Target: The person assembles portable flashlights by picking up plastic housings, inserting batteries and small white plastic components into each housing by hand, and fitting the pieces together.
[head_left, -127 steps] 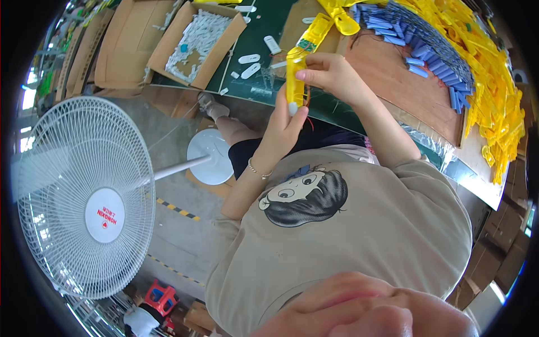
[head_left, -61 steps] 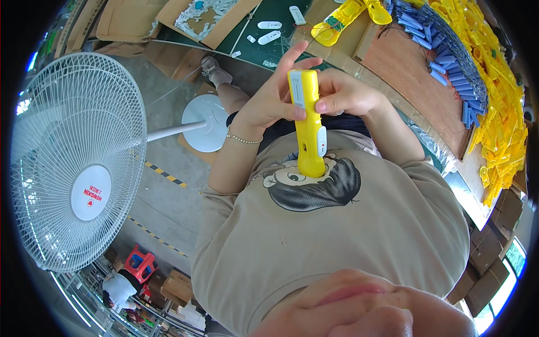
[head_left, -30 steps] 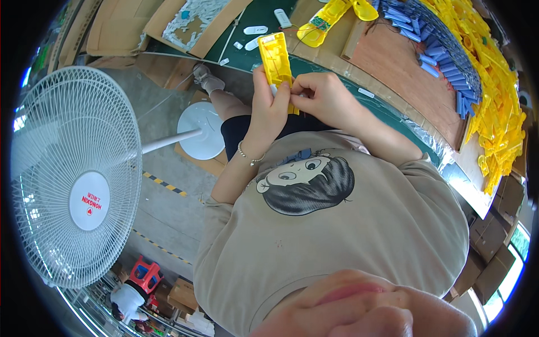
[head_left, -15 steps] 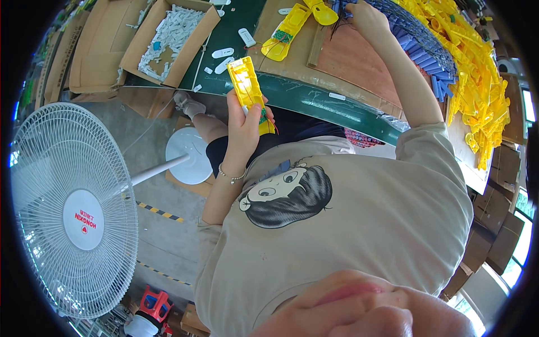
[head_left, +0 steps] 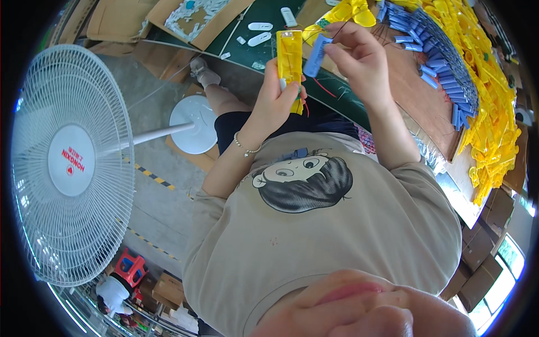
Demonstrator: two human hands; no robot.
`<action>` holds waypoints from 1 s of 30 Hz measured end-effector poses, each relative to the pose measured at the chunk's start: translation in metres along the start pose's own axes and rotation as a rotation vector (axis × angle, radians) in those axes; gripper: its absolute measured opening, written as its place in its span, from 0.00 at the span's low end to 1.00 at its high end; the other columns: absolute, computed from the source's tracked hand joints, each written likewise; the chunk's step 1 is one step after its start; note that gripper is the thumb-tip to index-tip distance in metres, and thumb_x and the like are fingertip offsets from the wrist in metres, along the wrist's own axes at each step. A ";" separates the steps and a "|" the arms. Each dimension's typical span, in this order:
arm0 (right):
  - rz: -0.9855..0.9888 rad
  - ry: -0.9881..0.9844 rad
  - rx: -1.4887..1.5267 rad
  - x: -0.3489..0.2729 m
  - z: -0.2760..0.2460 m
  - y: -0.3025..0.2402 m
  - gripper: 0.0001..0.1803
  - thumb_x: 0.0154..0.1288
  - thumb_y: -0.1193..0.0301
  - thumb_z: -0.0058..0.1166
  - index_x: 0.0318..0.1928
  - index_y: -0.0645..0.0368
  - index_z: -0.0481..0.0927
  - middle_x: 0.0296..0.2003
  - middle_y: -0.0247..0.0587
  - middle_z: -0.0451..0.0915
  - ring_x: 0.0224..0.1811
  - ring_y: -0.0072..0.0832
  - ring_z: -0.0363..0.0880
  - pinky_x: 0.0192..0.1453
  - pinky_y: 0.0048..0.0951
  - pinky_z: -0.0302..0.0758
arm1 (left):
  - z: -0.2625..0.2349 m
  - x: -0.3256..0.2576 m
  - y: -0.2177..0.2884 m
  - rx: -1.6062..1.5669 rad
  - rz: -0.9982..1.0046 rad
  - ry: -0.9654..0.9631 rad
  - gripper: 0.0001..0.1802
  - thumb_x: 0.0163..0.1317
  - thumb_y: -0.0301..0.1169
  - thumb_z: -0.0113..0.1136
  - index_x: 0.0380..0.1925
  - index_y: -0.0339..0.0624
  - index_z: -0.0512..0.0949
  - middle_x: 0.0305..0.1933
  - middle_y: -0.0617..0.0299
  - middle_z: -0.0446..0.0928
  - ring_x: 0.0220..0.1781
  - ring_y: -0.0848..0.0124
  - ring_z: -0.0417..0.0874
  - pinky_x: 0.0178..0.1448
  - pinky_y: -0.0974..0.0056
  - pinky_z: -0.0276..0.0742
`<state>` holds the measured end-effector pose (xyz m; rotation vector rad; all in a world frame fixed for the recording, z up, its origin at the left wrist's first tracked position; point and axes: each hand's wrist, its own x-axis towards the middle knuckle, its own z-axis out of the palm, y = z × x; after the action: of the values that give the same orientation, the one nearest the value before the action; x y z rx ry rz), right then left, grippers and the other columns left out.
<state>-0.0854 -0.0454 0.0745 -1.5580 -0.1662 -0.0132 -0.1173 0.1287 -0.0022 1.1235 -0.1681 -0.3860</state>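
Observation:
My left hand (head_left: 277,96) grips a long yellow plastic casing (head_left: 290,60), held upright above my lap at the edge of the green table (head_left: 269,14). My right hand (head_left: 359,56) pinches a blue cylindrical cell (head_left: 315,55) with thin wires hanging from it, right beside the casing's upper end. The cell and the casing are close together, nearly touching.
A row of blue cells (head_left: 443,67) lies on a brown board at the right, next to a heap of yellow casings (head_left: 494,112). A cardboard box of white bits (head_left: 193,14) and white oval parts (head_left: 259,32) sit at the back. A white pedestal fan (head_left: 70,163) stands on my left.
My right hand, which had reached out to the blue cells on the board, has come back holding one cell next to the yellow casing. My left hand still holds the casing.

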 end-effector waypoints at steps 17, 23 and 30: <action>-0.086 -0.014 -0.471 -0.008 0.047 0.017 0.13 0.55 0.74 0.63 0.42 0.58 0.83 0.42 0.38 0.76 0.21 0.15 0.65 0.25 0.18 0.65 | -0.011 -0.020 0.006 0.040 0.000 0.021 0.27 0.61 0.19 0.46 0.59 0.38 0.50 0.45 0.56 0.67 0.37 0.75 0.75 0.41 0.68 0.77; -0.113 -0.086 -0.484 -0.004 0.056 0.012 0.12 0.54 0.75 0.63 0.41 0.58 0.83 0.43 0.38 0.75 0.21 0.14 0.63 0.25 0.17 0.64 | -0.017 -0.029 0.010 0.048 0.059 0.032 0.22 0.67 0.29 0.47 0.58 0.38 0.53 0.43 0.56 0.68 0.36 0.73 0.76 0.40 0.68 0.77; -0.060 -0.166 -0.207 0.010 0.071 0.034 0.13 0.57 0.73 0.63 0.41 0.66 0.80 0.44 0.39 0.74 0.23 0.11 0.63 0.26 0.14 0.63 | -0.023 -0.039 0.013 0.009 0.138 0.116 0.20 0.69 0.33 0.46 0.55 0.38 0.56 0.41 0.57 0.69 0.34 0.74 0.76 0.38 0.69 0.76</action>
<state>-0.0781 0.0267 0.0419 -1.7605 -0.3520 0.0530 -0.1433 0.1680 0.0025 1.1330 -0.1440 -0.1971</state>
